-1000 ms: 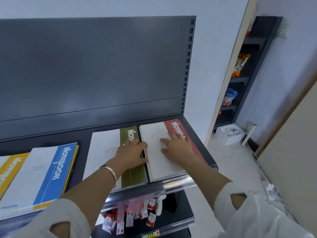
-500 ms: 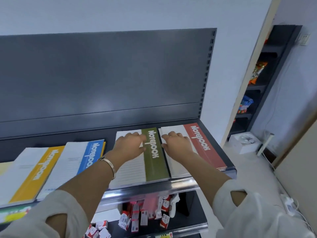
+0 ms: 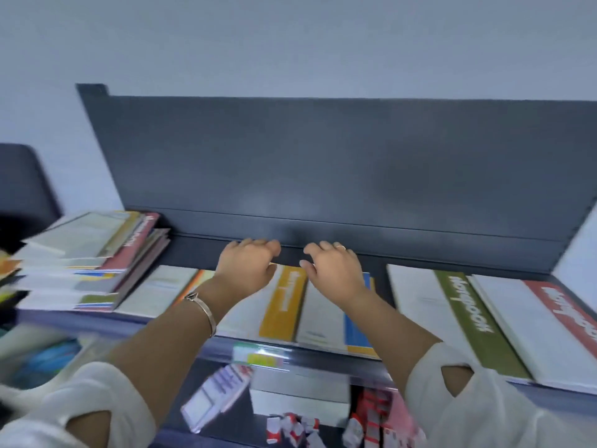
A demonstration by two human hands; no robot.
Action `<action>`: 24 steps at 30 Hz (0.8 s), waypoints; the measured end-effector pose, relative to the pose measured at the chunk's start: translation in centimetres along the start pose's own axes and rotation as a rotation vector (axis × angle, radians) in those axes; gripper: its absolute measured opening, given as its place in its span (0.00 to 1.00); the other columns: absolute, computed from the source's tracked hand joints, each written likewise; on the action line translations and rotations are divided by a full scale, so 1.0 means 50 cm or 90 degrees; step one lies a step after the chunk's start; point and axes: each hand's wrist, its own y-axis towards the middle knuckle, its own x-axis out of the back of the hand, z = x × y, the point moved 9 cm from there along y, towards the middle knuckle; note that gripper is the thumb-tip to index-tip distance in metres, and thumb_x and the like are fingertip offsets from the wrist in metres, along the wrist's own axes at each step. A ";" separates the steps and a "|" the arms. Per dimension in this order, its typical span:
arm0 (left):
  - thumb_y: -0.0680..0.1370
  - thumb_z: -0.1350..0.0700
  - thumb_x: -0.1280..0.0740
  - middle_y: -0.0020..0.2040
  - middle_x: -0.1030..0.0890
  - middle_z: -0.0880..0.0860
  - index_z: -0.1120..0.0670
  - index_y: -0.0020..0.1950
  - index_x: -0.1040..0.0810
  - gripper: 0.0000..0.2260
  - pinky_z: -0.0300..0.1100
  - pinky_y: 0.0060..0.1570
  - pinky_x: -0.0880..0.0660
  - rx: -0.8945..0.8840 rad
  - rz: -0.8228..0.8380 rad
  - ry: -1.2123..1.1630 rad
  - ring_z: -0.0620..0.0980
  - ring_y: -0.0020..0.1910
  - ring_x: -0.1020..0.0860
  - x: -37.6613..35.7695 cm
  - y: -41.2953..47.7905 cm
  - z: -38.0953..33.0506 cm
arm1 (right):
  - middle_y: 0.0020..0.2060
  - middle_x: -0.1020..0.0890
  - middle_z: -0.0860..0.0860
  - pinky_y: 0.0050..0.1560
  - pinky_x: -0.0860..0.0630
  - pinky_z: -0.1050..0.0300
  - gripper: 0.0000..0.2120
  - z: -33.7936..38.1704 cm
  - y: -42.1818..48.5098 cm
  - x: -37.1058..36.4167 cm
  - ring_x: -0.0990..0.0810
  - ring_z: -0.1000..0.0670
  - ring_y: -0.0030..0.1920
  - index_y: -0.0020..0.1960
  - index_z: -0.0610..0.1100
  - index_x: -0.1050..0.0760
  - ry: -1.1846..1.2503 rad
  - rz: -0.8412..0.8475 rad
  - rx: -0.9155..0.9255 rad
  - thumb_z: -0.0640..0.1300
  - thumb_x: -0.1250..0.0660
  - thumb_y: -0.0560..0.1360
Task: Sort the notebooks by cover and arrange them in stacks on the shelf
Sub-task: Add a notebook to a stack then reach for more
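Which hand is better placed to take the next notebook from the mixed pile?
Probably left: the left hand lies nearer the mixed pile; the right hand is farther, beyond it.

The dark grey shelf (image 3: pixel 197 252) in front of me carries an untidy mixed pile of notebooks (image 3: pixel 97 263) at its left end. To the right of it lie flat an orange-edged notebook (image 3: pixel 161 291), a yellow notebook (image 3: pixel 284 305) and a blue notebook (image 3: pixel 355 331). Past a gap, a green notebook (image 3: pixel 468 318) lies just beside a red notebook (image 3: pixel 565 318).

red notebook (image 3: pixel 542 324): cut by right edge | mixed pile (image 3: pixel 87 266): blurred
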 end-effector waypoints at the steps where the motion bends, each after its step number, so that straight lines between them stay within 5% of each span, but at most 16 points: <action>1: 0.78 0.51 0.41 0.60 0.24 0.49 0.49 0.61 0.29 0.11 0.45 0.58 0.33 0.020 -0.009 0.002 0.52 0.62 0.28 0.011 -0.013 0.053 | 0.57 0.23 0.48 0.56 0.30 0.51 0.16 0.056 0.020 -0.004 0.26 0.43 0.60 0.63 0.47 0.29 0.006 -0.007 0.021 0.52 0.45 0.80; 11: 0.79 0.51 0.43 0.62 0.24 0.49 0.49 0.61 0.27 0.12 0.45 0.57 0.34 0.201 -0.059 0.040 0.53 0.63 0.28 0.053 -0.115 0.457 | 0.56 0.22 0.49 0.55 0.31 0.51 0.14 0.439 0.207 -0.068 0.26 0.44 0.58 0.62 0.49 0.27 0.056 -0.014 0.171 0.50 0.44 0.80; 24: 0.78 0.47 0.40 0.62 0.26 0.49 0.46 0.64 0.30 0.14 0.47 0.58 0.30 0.391 0.017 0.048 0.52 0.62 0.28 0.001 -0.160 0.808 | 0.60 0.23 0.46 0.55 0.28 0.50 0.15 0.687 0.435 -0.207 0.27 0.41 0.60 0.62 0.46 0.26 0.123 0.096 0.254 0.48 0.44 0.80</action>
